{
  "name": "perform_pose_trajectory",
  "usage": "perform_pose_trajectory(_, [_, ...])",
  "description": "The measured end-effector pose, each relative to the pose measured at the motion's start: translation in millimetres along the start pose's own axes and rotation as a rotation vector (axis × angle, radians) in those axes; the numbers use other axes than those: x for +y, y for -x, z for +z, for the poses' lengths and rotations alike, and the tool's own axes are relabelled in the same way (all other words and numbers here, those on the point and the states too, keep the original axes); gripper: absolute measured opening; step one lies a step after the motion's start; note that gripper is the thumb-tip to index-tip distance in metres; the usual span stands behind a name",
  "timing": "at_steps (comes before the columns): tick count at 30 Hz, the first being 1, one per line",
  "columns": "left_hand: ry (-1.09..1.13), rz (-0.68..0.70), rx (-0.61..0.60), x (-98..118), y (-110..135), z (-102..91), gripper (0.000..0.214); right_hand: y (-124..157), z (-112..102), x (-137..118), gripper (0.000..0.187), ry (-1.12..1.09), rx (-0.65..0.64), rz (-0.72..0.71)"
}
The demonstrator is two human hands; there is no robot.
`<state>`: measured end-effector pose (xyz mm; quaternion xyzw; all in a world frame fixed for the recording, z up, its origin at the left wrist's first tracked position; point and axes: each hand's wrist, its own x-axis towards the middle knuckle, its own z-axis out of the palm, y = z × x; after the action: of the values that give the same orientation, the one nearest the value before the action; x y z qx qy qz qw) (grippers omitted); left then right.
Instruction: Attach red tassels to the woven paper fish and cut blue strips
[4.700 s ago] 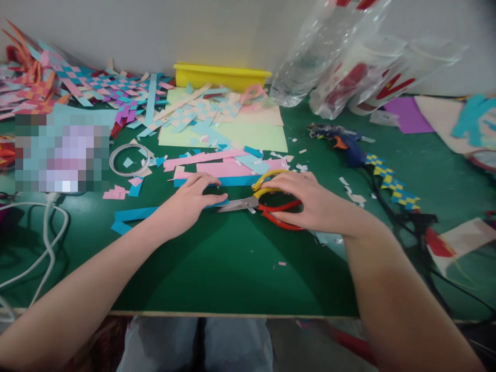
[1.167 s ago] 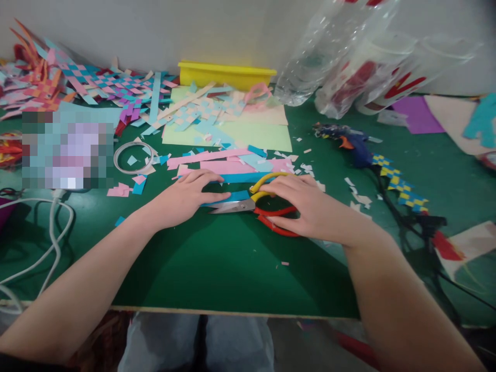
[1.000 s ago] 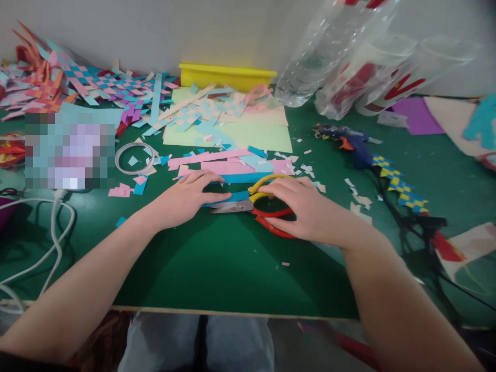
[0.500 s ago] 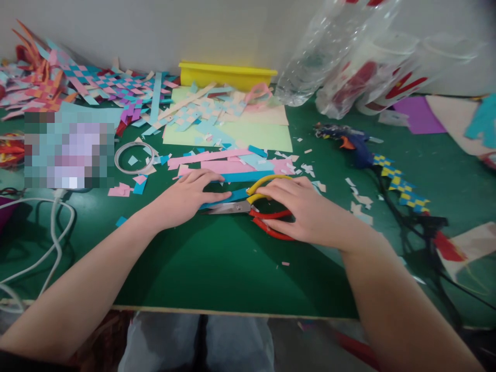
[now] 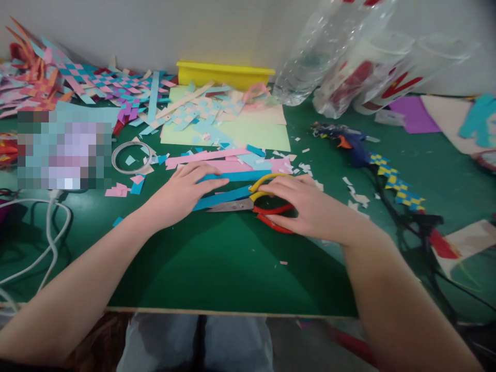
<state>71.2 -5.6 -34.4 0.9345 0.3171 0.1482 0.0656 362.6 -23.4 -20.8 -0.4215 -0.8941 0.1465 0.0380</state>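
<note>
A pair of scissors (image 5: 236, 205) with yellow and red handles is in my right hand (image 5: 306, 204), my fingers at the handle loops. The blades point left, close to the green table top. Just behind them runs a narrow blue paper strip (image 5: 228, 195), one end near the scissors' pivot and the other under my left hand (image 5: 186, 194). Beyond it lies another blue strip (image 5: 244, 176), reaching my left fingers. My left hand rests spread over these papers, thumb apart from the fingers. Pink paper strips (image 5: 209, 156) lie behind its fingertips.
Paper scraps and a tape roll (image 5: 132, 157) lie to the left, near a white cable (image 5: 54, 237). A yellow tray (image 5: 225, 74) and woven paper (image 5: 104, 85) stand at the back. To the right are wrapped cups (image 5: 383, 77) and a dark blue glue gun (image 5: 356, 150).
My left thumb has shifted back off the nearer blue strip, exposing more of it between the hands. The scissors have moved slightly right relative to my left hand. The view has shifted slightly.
</note>
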Motion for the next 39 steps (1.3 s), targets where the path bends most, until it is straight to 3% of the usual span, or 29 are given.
perform_pose_trajectory(3, [0.025, 0.011, 0.016, -2, 0, -7.6, 0.036, 3, -2, 7, 0.038, 0.002, 0.005, 0.019])
perform_pose_trajectory(8, [0.027, 0.020, -0.074, -4, 2, -5.8, 0.030, 8, -6, 17, 0.038, 0.001, 0.012, 0.060])
perform_pose_trajectory(13, [-0.080, 0.013, -0.180, -4, 4, 0.6, 0.053, 8, -7, 16, 0.037, -0.013, 0.019, 0.065])
perform_pose_trajectory(18, [-0.093, 0.024, -0.189, -5, 5, 4.0, 0.067, 3, -2, 10, 0.038, -0.020, 0.000, 0.054])
perform_pose_trajectory(39, [-0.074, -0.026, -0.237, -3, 3, 3.1, 0.073, -3, 4, -1, 0.039, 0.024, 0.021, 0.004])
